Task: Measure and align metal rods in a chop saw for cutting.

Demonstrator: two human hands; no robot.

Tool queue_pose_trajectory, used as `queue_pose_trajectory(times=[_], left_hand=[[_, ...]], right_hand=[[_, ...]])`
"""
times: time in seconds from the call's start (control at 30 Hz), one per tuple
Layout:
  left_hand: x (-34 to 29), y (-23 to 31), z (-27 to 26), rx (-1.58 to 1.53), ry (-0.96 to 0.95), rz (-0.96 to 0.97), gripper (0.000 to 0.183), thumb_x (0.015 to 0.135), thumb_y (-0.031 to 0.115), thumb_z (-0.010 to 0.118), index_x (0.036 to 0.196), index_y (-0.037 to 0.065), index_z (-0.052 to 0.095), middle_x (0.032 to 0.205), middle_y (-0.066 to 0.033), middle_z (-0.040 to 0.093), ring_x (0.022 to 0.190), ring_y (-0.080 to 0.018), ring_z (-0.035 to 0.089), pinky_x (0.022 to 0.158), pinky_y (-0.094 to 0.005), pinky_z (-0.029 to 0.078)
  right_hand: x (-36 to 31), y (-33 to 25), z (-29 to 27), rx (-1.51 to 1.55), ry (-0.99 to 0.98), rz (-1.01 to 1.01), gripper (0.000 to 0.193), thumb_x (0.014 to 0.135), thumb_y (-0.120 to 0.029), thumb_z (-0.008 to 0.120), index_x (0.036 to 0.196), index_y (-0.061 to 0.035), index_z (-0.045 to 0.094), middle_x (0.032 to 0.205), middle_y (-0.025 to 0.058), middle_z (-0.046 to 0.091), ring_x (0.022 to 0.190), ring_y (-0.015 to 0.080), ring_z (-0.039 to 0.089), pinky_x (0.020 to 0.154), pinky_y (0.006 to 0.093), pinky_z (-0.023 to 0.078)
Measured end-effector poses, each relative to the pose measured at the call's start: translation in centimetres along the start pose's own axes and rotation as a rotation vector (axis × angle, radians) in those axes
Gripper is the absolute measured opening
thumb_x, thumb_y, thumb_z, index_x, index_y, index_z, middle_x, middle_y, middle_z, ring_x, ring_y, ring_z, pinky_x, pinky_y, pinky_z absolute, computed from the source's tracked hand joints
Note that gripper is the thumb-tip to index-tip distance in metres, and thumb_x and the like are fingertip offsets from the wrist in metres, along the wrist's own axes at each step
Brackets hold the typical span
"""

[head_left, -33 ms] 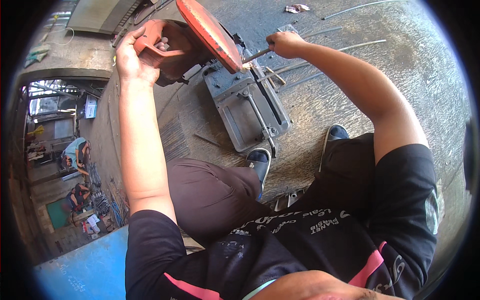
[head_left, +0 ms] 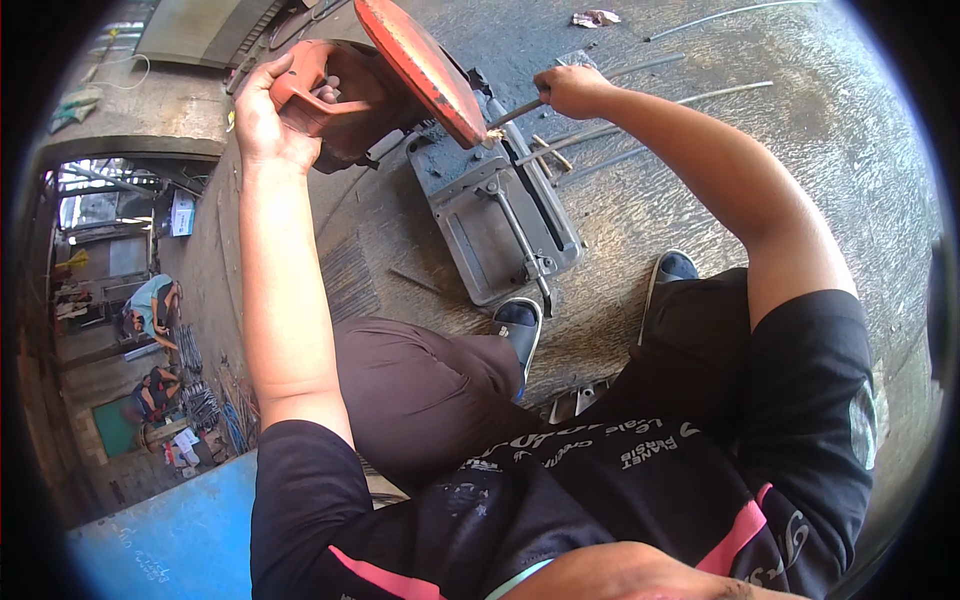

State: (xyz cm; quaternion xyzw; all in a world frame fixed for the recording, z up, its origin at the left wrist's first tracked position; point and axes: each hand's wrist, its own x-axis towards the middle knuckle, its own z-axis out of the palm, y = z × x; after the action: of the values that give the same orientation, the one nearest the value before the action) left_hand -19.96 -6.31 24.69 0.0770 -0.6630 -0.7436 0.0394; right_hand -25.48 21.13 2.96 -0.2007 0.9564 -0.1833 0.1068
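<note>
The rod lies between the guard's lower edge and the right hand, whose fingers close round it. The left hand wraps the orange handle. A slack right-hand grip could probably let the rod twist or kick. Since the earlier frame, hands, rod and guard look practically unmoved.

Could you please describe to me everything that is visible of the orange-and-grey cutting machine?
The cutting machine stands on the floor: a grey, metal-looking base with a long rod, and above it a scuffed orange, disc-shaped guard. The left hand grips its orange loop handle. A thin bar in the right hand reaches the guard's lower edge; what it meets there is hidden.
</note>
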Motion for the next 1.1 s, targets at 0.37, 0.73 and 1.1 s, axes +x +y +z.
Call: queue_pose_trajectory(times=[0.37,0.73,1.1], left_hand=[[-0.1,-0.2,-0.6,0.012,-0.165,-0.001,0.042,0.091,0.024,0.040,0.115,-0.010,0.050,0.097,-0.0231,0.060,0.081,-0.0307,0.061,0.072,-0.0374,0.052],[-0.1,-0.1,-0.5,-0.027,-0.133,-0.025,0.035,0.086,0.021,0.050,0.106,-0.007,0.053,0.089,-0.0167,0.061,0.072,-0.0260,0.063,0.064,-0.0351,0.056],[0.0,-0.2,-0.7,-0.044,-0.155,-0.020,0.036,0.085,0.020,0.052,0.107,-0.008,0.051,0.090,-0.0188,0.061,0.075,-0.0278,0.063,0.065,-0.0360,0.055]], right_hand=[[0.7,2.0,-0.5,-0.058,0.033,0.011,0.027,0.088,-0.028,0.049,0.108,-0.0147,0.062,0.107,0.0098,0.065,0.104,0.0276,0.060,0.090,0.0441,0.043],[0.3,0.3,0.9,-0.013,-0.034,-0.002,0.028,0.086,-0.025,0.049,0.108,-0.0135,0.062,0.106,0.0104,0.065,0.104,0.0286,0.060,0.090,0.0436,0.044],[0.1,0.4,0.6,-0.013,-0.018,-0.013,0.028,0.087,-0.024,0.049,0.109,-0.0125,0.062,0.107,0.0108,0.064,0.104,0.0284,0.060,0.089,0.0434,0.045]])
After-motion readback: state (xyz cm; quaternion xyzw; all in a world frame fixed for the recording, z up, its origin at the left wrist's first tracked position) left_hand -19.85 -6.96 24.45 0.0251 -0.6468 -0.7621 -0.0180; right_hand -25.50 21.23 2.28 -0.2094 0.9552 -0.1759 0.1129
